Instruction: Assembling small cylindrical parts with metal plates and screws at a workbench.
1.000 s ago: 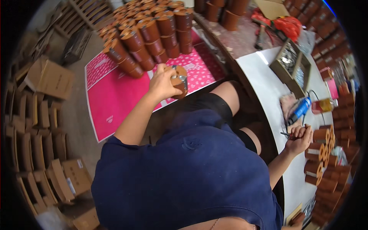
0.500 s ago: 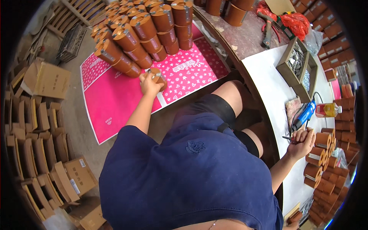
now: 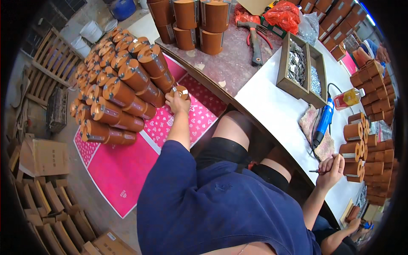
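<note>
Your left hand [image 3: 177,103] is stretched out over the floor to your left, fingers wrapped around a brown spool [image 3: 182,91], holding it at the near edge of the spool stack [image 3: 121,91]. The spool touches or sits just beside the lowest stacked spools; can't tell which. The stack lies on a pink sheet [image 3: 127,170] spread on the floor, spools on their sides in tiers, metal end caps facing you.

Your right hand [image 3: 330,168] rests on the white bench [image 3: 276,114], fingers curled together and pinching a thin dark tool [image 3: 316,171] that pokes out to the left. It is just beside a cluster of bench spools [image 3: 355,144], nearly touching the closest one.

On the bench: a blue power tool [image 3: 325,121] lying on a rag [image 3: 316,131], with a yellow bottle [image 3: 348,97] near it. Behind those, a wooden tray [image 3: 302,70] with two compartments of small metal parts. Farther back, a hammer [image 3: 255,40] on the darker benchtop, a red bag [image 3: 284,15], and more upright spools at the back.

Left of the sheet: cardboard boxes [image 3: 42,157] flat and stacked, a wooden pallet [image 3: 53,63], white buckets [image 3: 91,30]. Another person's arm [image 3: 344,236] shows at lower right.
</note>
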{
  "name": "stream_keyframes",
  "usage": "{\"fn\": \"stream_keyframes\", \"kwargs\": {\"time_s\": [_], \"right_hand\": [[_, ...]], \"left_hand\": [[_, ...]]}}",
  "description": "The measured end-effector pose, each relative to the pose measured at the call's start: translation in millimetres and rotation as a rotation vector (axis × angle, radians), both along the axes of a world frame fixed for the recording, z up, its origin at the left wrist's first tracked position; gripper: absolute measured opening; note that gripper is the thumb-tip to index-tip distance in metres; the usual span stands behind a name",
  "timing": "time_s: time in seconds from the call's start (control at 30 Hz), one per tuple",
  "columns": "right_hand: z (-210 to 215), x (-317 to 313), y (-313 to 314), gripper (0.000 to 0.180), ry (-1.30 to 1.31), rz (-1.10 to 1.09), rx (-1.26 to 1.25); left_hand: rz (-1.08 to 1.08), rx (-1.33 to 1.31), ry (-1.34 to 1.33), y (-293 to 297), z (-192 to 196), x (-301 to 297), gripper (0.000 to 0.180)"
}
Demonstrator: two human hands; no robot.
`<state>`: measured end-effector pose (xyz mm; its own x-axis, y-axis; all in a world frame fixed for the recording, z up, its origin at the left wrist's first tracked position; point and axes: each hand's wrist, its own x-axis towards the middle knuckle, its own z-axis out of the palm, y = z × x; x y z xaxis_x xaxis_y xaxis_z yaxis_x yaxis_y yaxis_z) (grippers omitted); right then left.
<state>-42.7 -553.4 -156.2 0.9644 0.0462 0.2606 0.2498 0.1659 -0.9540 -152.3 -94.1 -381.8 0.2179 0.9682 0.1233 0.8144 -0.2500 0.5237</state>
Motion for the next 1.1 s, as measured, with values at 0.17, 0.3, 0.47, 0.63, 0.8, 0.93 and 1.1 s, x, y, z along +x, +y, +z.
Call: {"fn": "stream_keyframes", "kwargs": {"time_s": [0.17, 0.3, 0.47, 0.63, 0.8, 0.93, 1.1], "right_hand": [[-9.0, 6.4, 7.6, 0.019, 0.029, 0.018, -0.025], [-5.7, 10.9, 21.8, 0.018, 0.053, 0.054, 0.005], [-7.3, 17.4, 26.5, 0.020, 0.015, 0.095, 0.051], [-5.7, 15.1, 26.1, 0.020, 0.011, 0.102, 0.058], [0.1, 7.4, -0.7, 0.020, -0.015, 0.015, 0.088], [-1.5, 3.6, -16.1, 0.019, -0.045, -0.108, 0.087], [1.0, 9.3, -15.0, 0.015, 0.051, -0.227, 0.014]], "left_hand": [[0.123, -0.012, -0.031, 0.2, -3.6, 4.0, 0.054], [0.024, 0.053, -0.086, -2.0, 11.2, -4.8, 0.059], [-0.285, 0.617, -0.426, 1.8, 101.4, 4.4, 0.058], [-0.406, 0.887, -0.797, 26.8, 254.4, 57.9, 0.055], [-0.287, 0.928, -0.562, 129.2, 353.8, 87.1, 0.068], [-0.219, 0.590, -0.496, 188.1, 350.4, 116.3, 0.099], [-0.538, 0.542, -0.746, 220.3, 337.8, 137.3, 0.060]]}}
